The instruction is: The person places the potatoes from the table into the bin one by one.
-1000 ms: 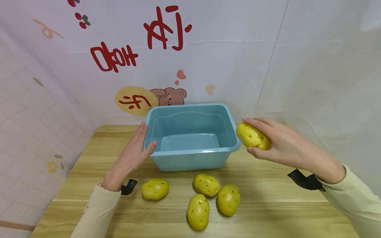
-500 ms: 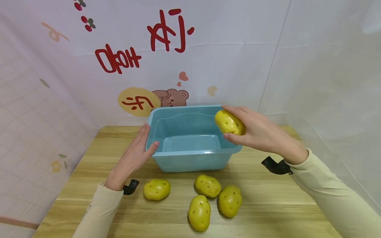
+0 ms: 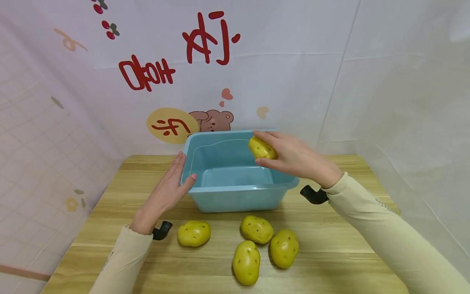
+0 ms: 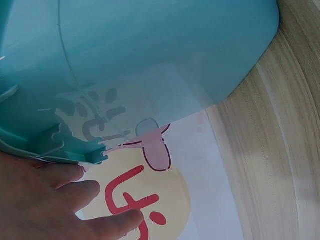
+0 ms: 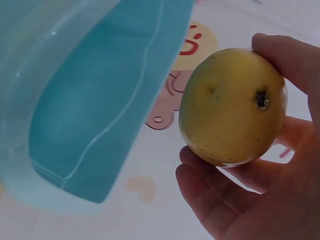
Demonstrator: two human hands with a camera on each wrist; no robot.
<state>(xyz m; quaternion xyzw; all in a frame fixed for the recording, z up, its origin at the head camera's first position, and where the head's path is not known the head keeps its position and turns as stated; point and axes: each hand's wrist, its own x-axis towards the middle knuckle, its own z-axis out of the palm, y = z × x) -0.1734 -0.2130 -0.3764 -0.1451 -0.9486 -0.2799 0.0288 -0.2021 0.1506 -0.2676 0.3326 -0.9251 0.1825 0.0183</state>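
Observation:
My right hand holds a yellow potato between thumb and fingers, over the right part of a light blue plastic bin. The right wrist view shows the potato up close, with a dark spot on its skin, beside the bin's wall. My left hand rests on the bin's left rim, fairly straight fingers outside and the thumb over the front left corner. In the left wrist view, the left hand's fingers reach past the underside of the rim. The visible bin floor is bare.
Several more potatoes lie on the wooden table before the bin: one at left, one in the middle, one at right, one nearest. A printed white sheet hangs behind the bin.
My right hand has moved left with the potato, from beside the bin to over its right part. My left hand has stayed on the bin's rim; the view has shifted slightly.

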